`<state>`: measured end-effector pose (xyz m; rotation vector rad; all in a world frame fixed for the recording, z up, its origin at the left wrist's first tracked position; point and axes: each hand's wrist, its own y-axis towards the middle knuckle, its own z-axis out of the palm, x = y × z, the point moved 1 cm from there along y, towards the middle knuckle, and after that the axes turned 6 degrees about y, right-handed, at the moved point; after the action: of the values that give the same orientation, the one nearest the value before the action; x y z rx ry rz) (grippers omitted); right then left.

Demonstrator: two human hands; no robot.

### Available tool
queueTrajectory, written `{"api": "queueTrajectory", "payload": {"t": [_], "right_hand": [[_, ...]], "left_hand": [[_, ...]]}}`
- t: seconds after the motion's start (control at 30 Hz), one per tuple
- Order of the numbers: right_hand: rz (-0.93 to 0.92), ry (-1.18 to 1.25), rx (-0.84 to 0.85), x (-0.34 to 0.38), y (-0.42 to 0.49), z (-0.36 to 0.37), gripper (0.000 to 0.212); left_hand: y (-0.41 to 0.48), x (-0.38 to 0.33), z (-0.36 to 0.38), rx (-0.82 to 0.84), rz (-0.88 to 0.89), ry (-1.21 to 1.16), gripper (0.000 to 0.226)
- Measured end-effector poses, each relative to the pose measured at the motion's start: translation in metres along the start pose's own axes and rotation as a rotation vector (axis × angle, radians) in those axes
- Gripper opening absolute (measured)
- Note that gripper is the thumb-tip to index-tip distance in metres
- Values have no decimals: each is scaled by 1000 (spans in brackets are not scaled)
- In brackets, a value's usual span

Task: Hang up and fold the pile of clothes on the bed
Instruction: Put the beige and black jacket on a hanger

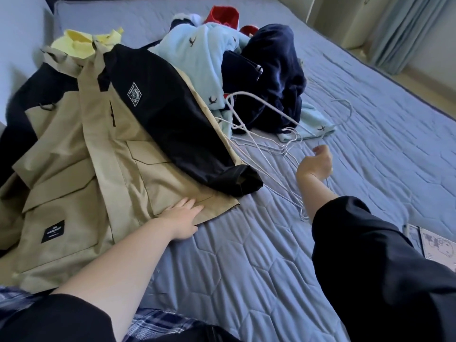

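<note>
Two hands over bed (246, 267): left hand (182, 215) fingers straight, flat on tan jacket (74, 193) hem; right hand (315, 164) right of jacket, above wire hangers (287, 134), fingers curled, grasp unclear. Clothes pile (271, 70) behind jacket.

bed (271, 255): blue quilted cover | wall (19, 33): pale, left | curtain (409, 33): light blue, far right | floor (427, 82): light beige
</note>
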<state>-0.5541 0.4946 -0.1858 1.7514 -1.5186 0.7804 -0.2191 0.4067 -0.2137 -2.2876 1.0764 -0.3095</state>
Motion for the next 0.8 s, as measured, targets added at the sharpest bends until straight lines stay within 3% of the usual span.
{"api": "queueTrajectory", "payload": {"t": [0.2,0.3,0.33,0.4,0.47,0.57,0.67,0.7,0.8], "right_hand": [[-45,165,8,16,1,-9,42],[-183,190,62,23,-12,-5,42],[-254,187,87,26,-17,-4,42],[-424,159,166,28,-28,-1,40],[-563,103,261,26,-40,2,38],[-596,11,351,16,-49,8,38],[-551,-60,447,8,-47,12,38],[-569,-97,484,5,-47,13,37],[-665,-222,586,-8,-54,18,37]], "left_hand": [[2,1,-1,10,-8,-37,66],[0,0,-6,-23,-35,-241,71],[-1,-1,-11,-53,-54,-431,75],[-3,0,-24,-165,-87,-1036,84],[-5,0,-42,-369,-130,-1585,88],[-10,7,-61,-553,-171,-1915,79],[-16,15,-70,-594,-154,-1727,26],[-18,16,-70,-589,-175,-1624,20],[-16,11,-64,-435,-159,-1471,38]]}}
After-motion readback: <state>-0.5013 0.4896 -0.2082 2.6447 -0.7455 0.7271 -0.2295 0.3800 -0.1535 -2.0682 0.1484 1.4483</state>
